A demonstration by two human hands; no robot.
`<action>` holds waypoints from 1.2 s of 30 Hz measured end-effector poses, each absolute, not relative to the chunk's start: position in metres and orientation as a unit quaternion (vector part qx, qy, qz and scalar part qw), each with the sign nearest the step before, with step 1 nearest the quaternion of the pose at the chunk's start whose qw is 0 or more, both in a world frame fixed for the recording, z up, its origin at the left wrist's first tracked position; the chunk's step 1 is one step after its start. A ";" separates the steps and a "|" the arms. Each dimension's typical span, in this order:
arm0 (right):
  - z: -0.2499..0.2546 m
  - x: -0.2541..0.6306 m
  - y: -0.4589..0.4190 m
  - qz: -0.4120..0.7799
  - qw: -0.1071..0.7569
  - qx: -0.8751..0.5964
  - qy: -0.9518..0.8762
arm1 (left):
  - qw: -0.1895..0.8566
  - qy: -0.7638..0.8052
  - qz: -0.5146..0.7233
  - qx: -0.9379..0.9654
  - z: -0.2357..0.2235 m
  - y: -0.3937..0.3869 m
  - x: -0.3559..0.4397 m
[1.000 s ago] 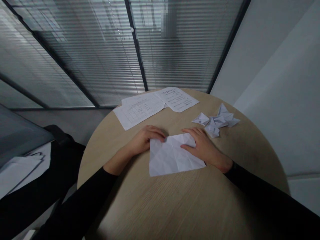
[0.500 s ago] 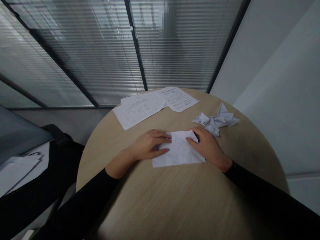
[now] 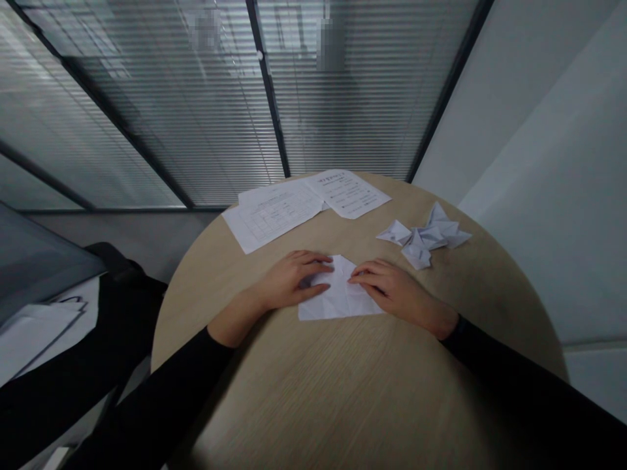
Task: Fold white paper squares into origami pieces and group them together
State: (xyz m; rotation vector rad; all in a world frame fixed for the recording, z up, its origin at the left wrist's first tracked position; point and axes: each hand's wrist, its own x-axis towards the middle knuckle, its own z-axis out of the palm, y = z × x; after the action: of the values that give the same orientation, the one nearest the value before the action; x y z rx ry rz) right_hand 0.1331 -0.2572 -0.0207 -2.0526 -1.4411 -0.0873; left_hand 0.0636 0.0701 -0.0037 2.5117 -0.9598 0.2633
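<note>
A creased white sheet of paper (image 3: 337,301) lies folded on the round wooden table (image 3: 353,391), between my two hands. My left hand (image 3: 289,281) rests on the sheet's left part, fingers stretched flat and pressing down. My right hand (image 3: 392,290) lies over its right part, fingers extended and pointing left along a fold. Both fingertips nearly meet at the sheet's top middle. Black sleeves cover both forearms.
Several folded white paper shapes (image 3: 425,236) sit in a cluster at the right rear of the table. Two printed sheets (image 3: 304,205) lie at the far edge. A dark chair (image 3: 117,274) and a side surface with papers (image 3: 34,333) stand to the left.
The sheet has been folded smaller: its near half came up and away from me. My right hand slid left across the paper, and my left hand moved onto it.
</note>
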 end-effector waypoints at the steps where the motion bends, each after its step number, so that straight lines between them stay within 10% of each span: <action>1: -0.022 0.134 -0.257 -0.030 0.308 -0.780 -0.543 | 0.219 -0.346 0.095 0.907 -0.004 0.070 0.064; 36: -0.029 0.142 -0.262 -0.020 0.236 -0.821 -0.520 | 0.259 -0.201 0.166 0.930 -0.005 0.069 0.063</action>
State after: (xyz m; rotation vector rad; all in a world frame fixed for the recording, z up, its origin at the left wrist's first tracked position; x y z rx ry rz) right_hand 0.1419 -0.2621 -0.0288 -2.2514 -1.4260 -0.0557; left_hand 0.0632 0.0689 -0.0048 2.5209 -0.5443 0.4504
